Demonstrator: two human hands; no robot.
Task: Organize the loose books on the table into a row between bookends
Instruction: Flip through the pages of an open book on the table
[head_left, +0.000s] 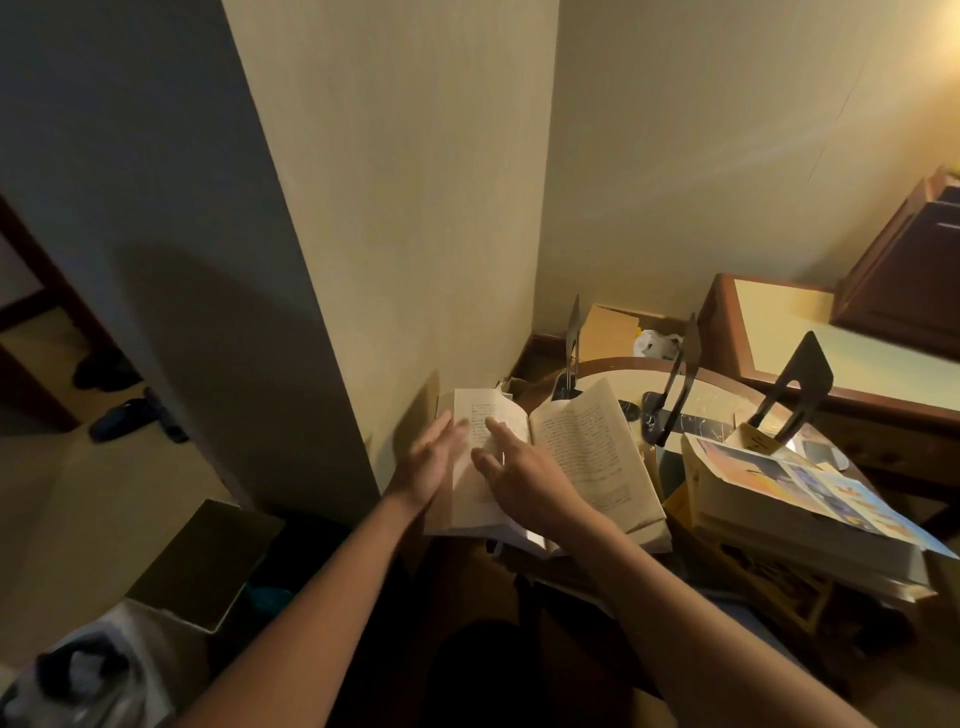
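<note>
Two bare forearms (322, 587) reach from the bottom of the frame to an open book (582, 457) at the near left edge of a round table (623, 362), close to a wall corner. The book is a thick paperback with cream pages, and its right-hand leaves curl upward. Its print runs in vertical columns, too small to read. The left hand (434, 462) lies flat with its fingers straight and together against the outer edge of the left page. The right hand (524, 478) is spread above that page, forefinger extended toward the text. Whether it touches the paper cannot be told. Just right of the book sits a tilted stack of books (779, 514). The top cover shows orange and blue picture panels, with no legible title. Behind stand three black metal bookends (795, 384), all upright and well apart.
</note>
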